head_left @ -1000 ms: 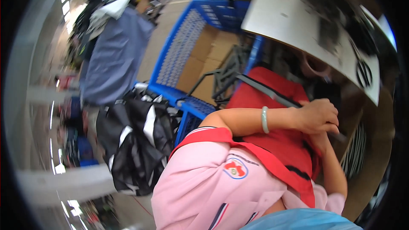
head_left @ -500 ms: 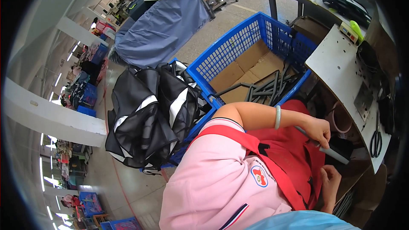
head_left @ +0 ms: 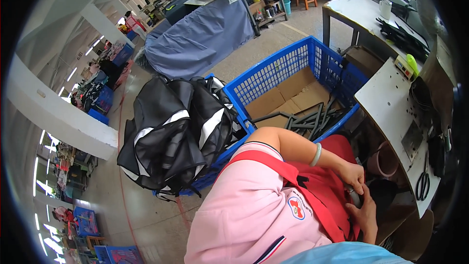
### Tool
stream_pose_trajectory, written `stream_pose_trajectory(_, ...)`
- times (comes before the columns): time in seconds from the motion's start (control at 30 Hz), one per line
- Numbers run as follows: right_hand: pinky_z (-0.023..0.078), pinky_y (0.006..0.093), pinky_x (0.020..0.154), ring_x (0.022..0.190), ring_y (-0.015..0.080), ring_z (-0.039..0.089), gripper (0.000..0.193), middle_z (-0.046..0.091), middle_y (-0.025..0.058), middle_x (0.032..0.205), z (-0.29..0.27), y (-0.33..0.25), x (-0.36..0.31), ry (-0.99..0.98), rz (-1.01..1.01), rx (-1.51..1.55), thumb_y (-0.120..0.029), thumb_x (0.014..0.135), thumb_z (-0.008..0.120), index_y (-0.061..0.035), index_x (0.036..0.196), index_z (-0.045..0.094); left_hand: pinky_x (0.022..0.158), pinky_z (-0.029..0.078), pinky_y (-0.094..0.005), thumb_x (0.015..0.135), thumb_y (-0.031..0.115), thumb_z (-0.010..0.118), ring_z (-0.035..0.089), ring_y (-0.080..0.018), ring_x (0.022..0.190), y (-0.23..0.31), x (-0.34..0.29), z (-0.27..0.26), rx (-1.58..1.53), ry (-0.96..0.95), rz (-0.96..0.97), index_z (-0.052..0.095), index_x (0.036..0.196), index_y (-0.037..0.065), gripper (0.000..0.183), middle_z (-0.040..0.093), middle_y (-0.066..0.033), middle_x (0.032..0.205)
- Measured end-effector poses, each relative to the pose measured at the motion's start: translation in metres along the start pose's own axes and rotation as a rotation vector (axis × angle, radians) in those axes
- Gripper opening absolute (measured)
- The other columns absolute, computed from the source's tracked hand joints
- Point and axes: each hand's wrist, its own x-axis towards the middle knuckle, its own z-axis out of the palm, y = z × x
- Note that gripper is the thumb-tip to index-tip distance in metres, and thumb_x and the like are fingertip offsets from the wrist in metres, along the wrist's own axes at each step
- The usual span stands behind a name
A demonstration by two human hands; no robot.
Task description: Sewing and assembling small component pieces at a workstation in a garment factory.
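Note:
My left hand (head_left: pixel 352 176), with a pale green bangle on the wrist, is closed over my lap. Its fingers pinch the end of a grey strip (head_left: pixel 355 197), mostly hidden between the hands. Just below, my right hand (head_left: pixel 364 216) curls around the same strip, thumb and fingertips meeting the left fingers. A red apron (head_left: pixel 317 193) lies under both hands. Beyond the left forearm, several dark grey bent strips (head_left: pixel 317 122) rest at the near end of a blue plastic crate (head_left: pixel 273 80) lined with brown cardboard.
A second blue crate heaped with black-and-white bags (head_left: pixel 168 132) stands to the left. On the right are a white worktable (head_left: pixel 391 102), black scissors (head_left: pixel 423 183) on it and a pink bucket (head_left: pixel 382 160) beneath. A grey cloth-covered stack (head_left: pixel 200 44) stands farther off.
My right hand has risen to meet the left and now grips the grey strip too. The strip, which stuck out to the right, is now mostly covered. The view has shifted slightly.

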Motion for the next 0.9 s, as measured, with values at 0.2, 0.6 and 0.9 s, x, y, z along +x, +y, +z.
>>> stream_pose_trajectory(0.2,0.052,0.0387,0.077,0.091,0.0392,0.067,0.043,0.067,0.0231,0.091,-0.003,-0.022,0.010,-0.054,0.133,-0.040,-0.003,0.073,0.070,-0.0019,0.115,0.060,0.063,0.047,-0.0271,0.088,0.026,0.071,0.061,-0.0096,0.067,0.014,-0.023,-0.012,-0.010,-0.048,-0.037,0.073,0.091,0.002,0.025,0.069,-0.0031,0.075)
stream_pose_trajectory(0.6,0.041,0.0321,0.061,0.066,0.0204,0.054,0.014,0.055,0.0141,0.072,-0.064,-0.050,0.022,0.145,0.002,0.054,0.001,0.081,0.061,0.0017,0.094,0.056,0.062,0.051,-0.0245,0.088,0.020,0.071,0.065,-0.0116,0.064,0.123,-0.040,-0.022,-0.279,-0.115,0.186,0.070,0.088,0.002,0.018,0.070,-0.0066,0.077)
stream_pose_trajectory(0.9,0.045,0.0472,0.070,0.081,0.0408,0.059,0.030,0.061,0.0187,0.083,-0.073,0.002,0.016,0.131,0.034,-0.428,0.003,0.067,0.066,-0.0022,0.096,0.060,0.062,0.052,-0.0281,0.086,0.027,0.069,0.065,-0.0134,0.063,0.088,-0.002,-0.044,0.217,-0.080,0.038,0.074,0.088,0.003,0.024,0.070,-0.0065,0.073)
